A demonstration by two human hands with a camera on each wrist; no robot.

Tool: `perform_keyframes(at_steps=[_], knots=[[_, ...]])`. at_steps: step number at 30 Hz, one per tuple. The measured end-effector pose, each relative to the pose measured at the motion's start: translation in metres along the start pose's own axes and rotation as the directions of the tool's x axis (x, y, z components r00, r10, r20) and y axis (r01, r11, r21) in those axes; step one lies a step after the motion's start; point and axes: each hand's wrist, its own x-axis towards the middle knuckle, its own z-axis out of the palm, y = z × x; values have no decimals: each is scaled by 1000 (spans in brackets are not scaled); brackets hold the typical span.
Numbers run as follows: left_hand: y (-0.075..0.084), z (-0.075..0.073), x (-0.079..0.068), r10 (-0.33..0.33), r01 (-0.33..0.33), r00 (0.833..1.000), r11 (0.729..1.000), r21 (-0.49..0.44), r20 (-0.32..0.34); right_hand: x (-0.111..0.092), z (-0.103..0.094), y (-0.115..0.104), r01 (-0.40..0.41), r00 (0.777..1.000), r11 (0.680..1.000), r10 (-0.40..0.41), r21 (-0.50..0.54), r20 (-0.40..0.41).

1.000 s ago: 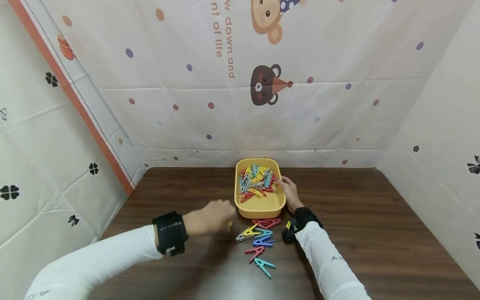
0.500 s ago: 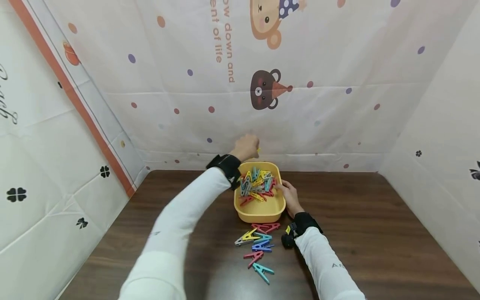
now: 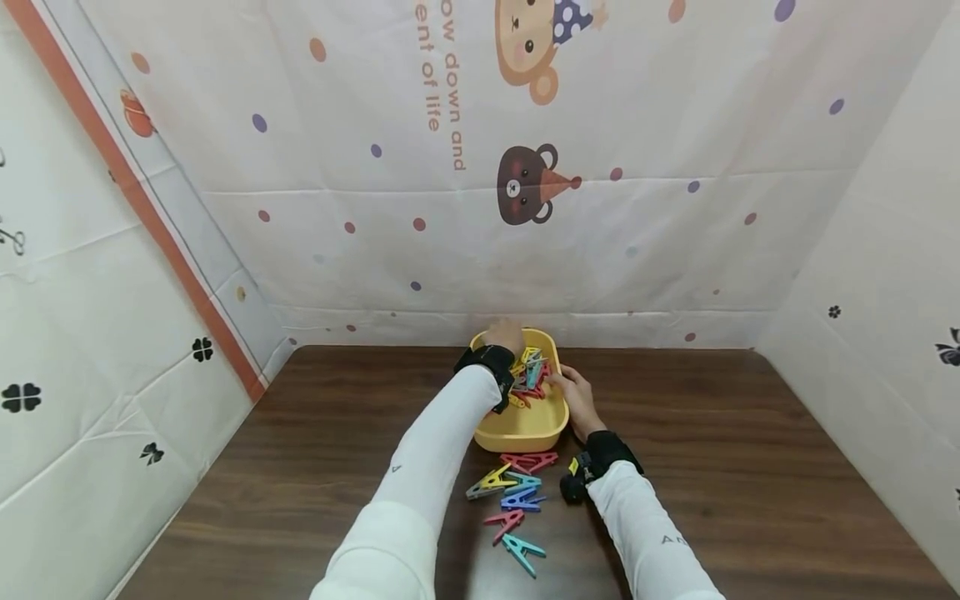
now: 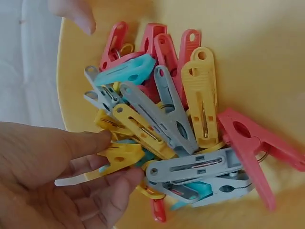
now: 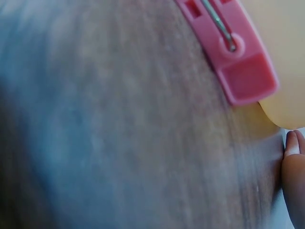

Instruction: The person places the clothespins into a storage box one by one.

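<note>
A yellow plastic basin [image 3: 522, 433] stands at the table's far side, holding a pile of red, yellow, grey and teal clothespins [image 4: 157, 124]. My left hand [image 3: 504, 335] reaches in over its far left part. In the left wrist view that hand pinches a yellow clothespin [image 4: 120, 156] between thumb and fingers, right against the pile. My right hand [image 3: 577, 397] grips the basin's right wall, with its thumb [image 4: 78, 15] over the rim. The left hand and wristband hide part of the pile in the head view.
In front of the basin several clothespins lie in a loose line: a red one [image 3: 529, 462] close to its wall, then yellow [image 3: 497, 477], blue [image 3: 521, 500], red [image 3: 507, 523] and teal [image 3: 522, 552] ones. A printed cloth wall [image 3: 360, 258] rises behind the brown table [image 3: 720, 467].
My left hand has gone from the left of the basin, up past its far side, then down into it with the yellow clothespin. The right hand keeps its grip on the basin.
</note>
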Motion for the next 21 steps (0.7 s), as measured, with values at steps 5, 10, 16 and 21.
perform_keyframes(at_steps=[5,10,16,21], knots=[[-6,-24,-22,152,-140,985,981,132,-79,-1,2,1,6,1000,1000,-6,-8,-3],[-20,-47,-75,410,-376,889,907,188,-205,-1,1,7,-2,1000,999,2,-34,-4],[-50,-32,-177,738,-660,644,670,340,-203,-6,-2,8,5,1000,1000,-5,-26,0],[-77,-1,-243,877,-835,477,431,343,62,-1,1,1,4,1000,1000,-4,-22,6]])
